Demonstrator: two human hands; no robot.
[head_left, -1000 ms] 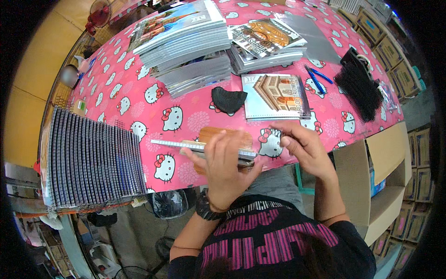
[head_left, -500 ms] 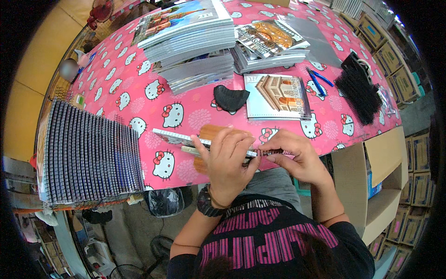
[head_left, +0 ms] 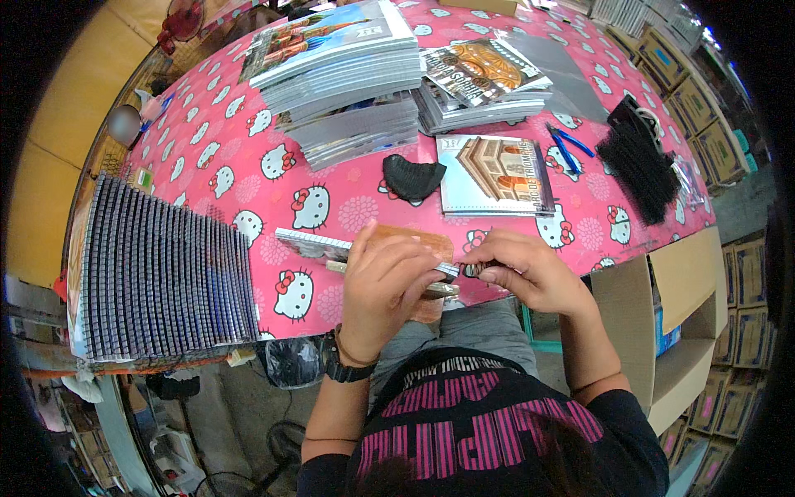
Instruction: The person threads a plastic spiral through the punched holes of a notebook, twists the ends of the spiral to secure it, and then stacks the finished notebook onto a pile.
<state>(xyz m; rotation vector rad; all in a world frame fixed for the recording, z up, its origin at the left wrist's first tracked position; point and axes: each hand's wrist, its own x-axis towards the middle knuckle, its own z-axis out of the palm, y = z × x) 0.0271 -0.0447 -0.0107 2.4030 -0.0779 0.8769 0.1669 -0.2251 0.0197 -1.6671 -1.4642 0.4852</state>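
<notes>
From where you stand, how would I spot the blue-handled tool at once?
Start with the pink-covered table. On its right side, look between the notebook with the building cover and the bristly black bundle. The blue-handled tool lies there, and its bright blue handles, spread in a V, set it apart from both neighbours.

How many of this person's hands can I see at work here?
2. The left hand grips a booklet; the right hand pinches a small dark piece near the booklet's right end. Some fingers are partly hidden.
</notes>
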